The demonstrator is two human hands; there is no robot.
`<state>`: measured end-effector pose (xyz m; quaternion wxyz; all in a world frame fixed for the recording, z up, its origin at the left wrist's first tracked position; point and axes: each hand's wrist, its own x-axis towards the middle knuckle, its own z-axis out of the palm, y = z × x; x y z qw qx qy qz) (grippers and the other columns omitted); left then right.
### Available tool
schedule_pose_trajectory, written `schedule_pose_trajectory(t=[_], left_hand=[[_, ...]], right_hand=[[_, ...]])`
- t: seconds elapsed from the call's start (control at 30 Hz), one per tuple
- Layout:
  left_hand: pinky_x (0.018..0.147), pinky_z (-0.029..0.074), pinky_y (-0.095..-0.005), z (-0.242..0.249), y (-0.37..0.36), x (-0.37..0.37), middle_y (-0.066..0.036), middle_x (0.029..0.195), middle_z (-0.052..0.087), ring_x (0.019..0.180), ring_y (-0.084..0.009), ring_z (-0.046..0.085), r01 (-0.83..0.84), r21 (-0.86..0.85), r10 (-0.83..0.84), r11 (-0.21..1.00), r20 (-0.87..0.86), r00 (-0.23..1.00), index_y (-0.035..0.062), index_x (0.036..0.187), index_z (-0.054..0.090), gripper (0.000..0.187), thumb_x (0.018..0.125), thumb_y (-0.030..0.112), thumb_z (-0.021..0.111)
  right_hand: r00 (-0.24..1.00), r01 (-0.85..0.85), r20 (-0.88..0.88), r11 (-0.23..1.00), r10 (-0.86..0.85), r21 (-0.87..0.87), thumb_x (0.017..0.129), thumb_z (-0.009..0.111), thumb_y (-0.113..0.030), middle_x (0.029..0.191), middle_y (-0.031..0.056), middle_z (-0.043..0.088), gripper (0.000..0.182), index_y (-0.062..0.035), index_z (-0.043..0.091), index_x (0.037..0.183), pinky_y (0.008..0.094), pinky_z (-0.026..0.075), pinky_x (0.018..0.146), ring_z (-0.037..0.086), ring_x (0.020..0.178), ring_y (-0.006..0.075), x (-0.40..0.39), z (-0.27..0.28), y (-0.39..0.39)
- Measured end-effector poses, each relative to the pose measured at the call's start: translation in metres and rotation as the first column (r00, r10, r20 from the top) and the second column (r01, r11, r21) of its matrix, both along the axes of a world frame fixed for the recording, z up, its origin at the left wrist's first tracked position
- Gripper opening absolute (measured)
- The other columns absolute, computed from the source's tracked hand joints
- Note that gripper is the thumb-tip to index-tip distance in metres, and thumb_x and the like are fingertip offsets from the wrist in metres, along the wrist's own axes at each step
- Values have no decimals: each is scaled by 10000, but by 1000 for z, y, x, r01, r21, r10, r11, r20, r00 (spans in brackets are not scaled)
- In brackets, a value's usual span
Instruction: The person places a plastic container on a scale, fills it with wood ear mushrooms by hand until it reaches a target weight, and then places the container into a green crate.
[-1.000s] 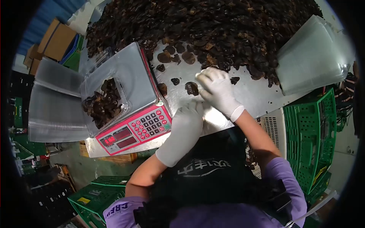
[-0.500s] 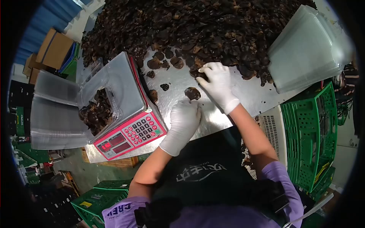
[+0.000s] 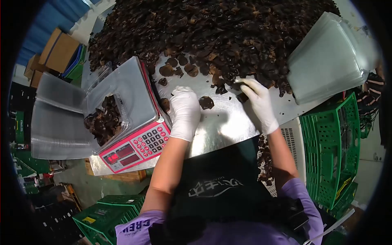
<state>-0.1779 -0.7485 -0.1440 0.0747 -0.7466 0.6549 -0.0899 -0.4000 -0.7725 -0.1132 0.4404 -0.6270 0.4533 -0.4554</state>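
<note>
My left hand (image 3: pixel 185 112), in a white glove, is over the metal table with its fingers curled together; a dark bit shows at the fingertips, too small to name. Just right of it lies a single dark brown fungus-like piece (image 3: pixel 206 102). My right hand (image 3: pixel 258 104), also gloved, is at the near edge of the big dark heap (image 3: pixel 212 32), thumb and fingers apart, beside a small dark piece (image 3: pixel 242 97). Left of my left hand is a pink scale (image 3: pixel 136 148), which bears an open clear plastic box (image 3: pixel 124 112) holding dark pieces (image 3: pixel 104 120).
Stacked clear plastic containers (image 3: pixel 322 61) stand at the table's right. Green crates (image 3: pixel 330 151) are at the right and lower left. A white perforated basket (image 3: pixel 292 141) sits by the table's front edge. Cardboard boxes (image 3: pixel 61 51) are at the far left.
My left hand has moved left and up, away from the single dark piece. My right hand has shifted right and slightly down, and its fingers have spread.
</note>
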Motion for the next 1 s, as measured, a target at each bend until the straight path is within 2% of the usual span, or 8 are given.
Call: schedule_pose_trajectory(t=[0.07,0.13,0.23,0.3,0.47,0.63,0.87,1.0], left_hand=[[704,534,-309,9,-2,0,-137,990,649,970,-243,630,18,5,-18,1000,-53,998,19,941,640,177,783,84,597],[630,538,-316,2,-2,2,-112,813,613,778,-235,627,78,-161,-75,984,28,997,60,818,621,51,795,76,578],[623,528,-376,-6,-2,5,-139,775,602,735,-287,628,94,-224,-153,970,-261,953,48,828,628,88,823,132,601],[675,525,-429,28,-8,-5,-140,837,620,805,-312,640,85,-108,-126,990,-466,876,60,874,642,126,845,182,623],[787,536,-417,28,-93,-15,-130,1048,622,967,-324,627,107,-485,-268,868,-276,923,66,1039,652,277,782,152,710],[759,536,-429,14,-134,5,-145,931,666,888,-327,655,-29,-290,-82,957,-366,927,68,952,659,169,809,158,666],[680,538,-433,34,-56,8,-124,817,654,749,-317,668,-69,-576,-201,814,-391,898,79,920,663,108,848,117,592],[810,521,-454,50,-22,8,-172,962,695,902,-365,664,4,11,3,1000,-527,850,80,977,707,183,871,196,613]], right_hand=[[973,-28,-229,1000,29,6,899,639,-89,945,97,690,197,37,678,1045,292,495,807,636,868,187,-44,4,18],[981,-100,-94,853,172,512,875,668,-93,859,82,696,203,36,685,1030,289,515,737,649,756,187,-80,51,52],[783,-146,-527,921,330,360,844,716,-121,792,88,689,216,13,705,1013,282,514,660,630,661,178,-137,57,78],[261,57,-963,995,66,83,815,755,-149,801,117,688,242,-7,720,1008,265,510,658,639,682,165,-157,49,86],[791,205,-603,973,-104,102,818,761,-194,861,143,702,260,-30,720,1016,324,532,696,677,755,209,-95,47,71],[757,-53,-653,992,-33,-111,837,711,-181,902,117,697,186,-49,710,967,356,528,759,675,822,272,-31,26,34],[871,-22,-439,875,-220,-483,844,613,-113,890,81,667,137,-94,712,936,391,505,775,640,877,271,30,-9,-57],[719,-169,-635,815,-283,-554,790,652,-131,910,91,629,133,-100,689,913,393,518,755,630,872,268,74,-16,-103]])
